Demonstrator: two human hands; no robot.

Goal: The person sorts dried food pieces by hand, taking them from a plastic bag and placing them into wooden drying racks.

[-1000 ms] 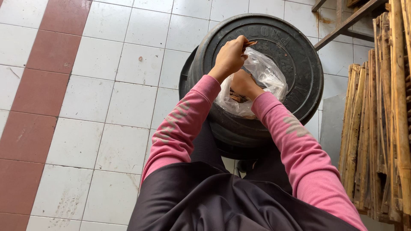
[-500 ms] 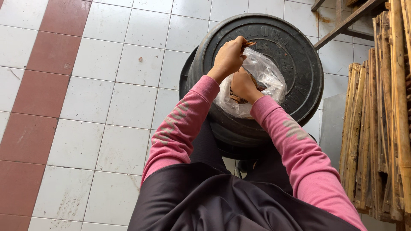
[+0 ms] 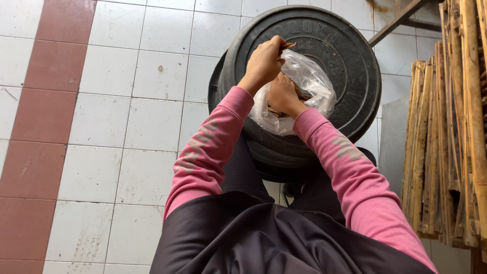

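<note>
Far left: a band of dull red floor tiles (image 3: 48,101) runs down the frame, then white square floor tiles (image 3: 127,116).
Centre: a left hand (image 3: 264,63) in a pink sleeve, fingers pinched shut on a small brown piece (image 3: 288,45) at the upper edge of a clear crumpled plastic bag (image 3: 309,81).
Just right: the right hand (image 3: 283,96) grips the bag's near side; hands close together.
The bag rests on a stack of round black weight plates (image 3: 350,66), upper centre.
Far right: a bundle of upright yellowish wooden slats (image 3: 451,127).
</note>
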